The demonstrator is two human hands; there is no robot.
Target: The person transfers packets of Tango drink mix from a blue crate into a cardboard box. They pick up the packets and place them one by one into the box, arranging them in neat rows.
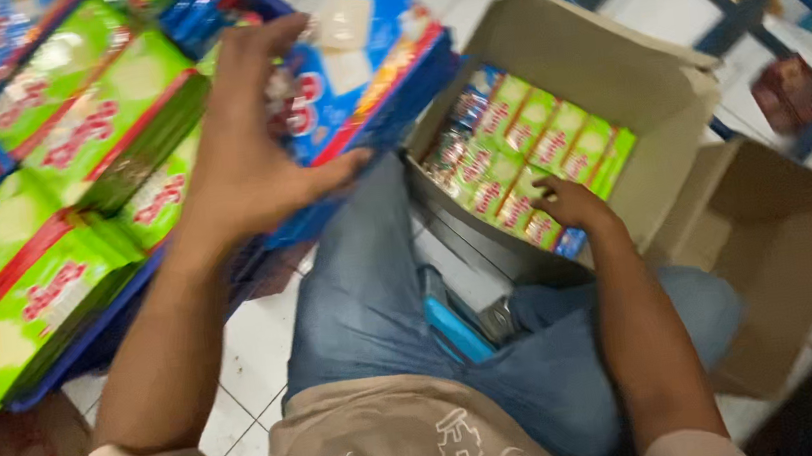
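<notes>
1. Stack of flat green-and-red foil biscuit packs (69, 183): piled on the left, tilted, leaning toward the near left; blue-wrapped packs of the same shape (359, 72) lie just to their right.
2. Open brown cardboard box (610, 66): centre right, flaps up, filled with upright green-and-red packs (528, 145) in tight rows.

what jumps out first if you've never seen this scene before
The bright green packets stacked at upper left catch the eye first, with the left hand spread over the blue packets beside them. To the right, an open cardboard box holds neat rows of small green packs, and the right hand rests on their near edge.
</notes>
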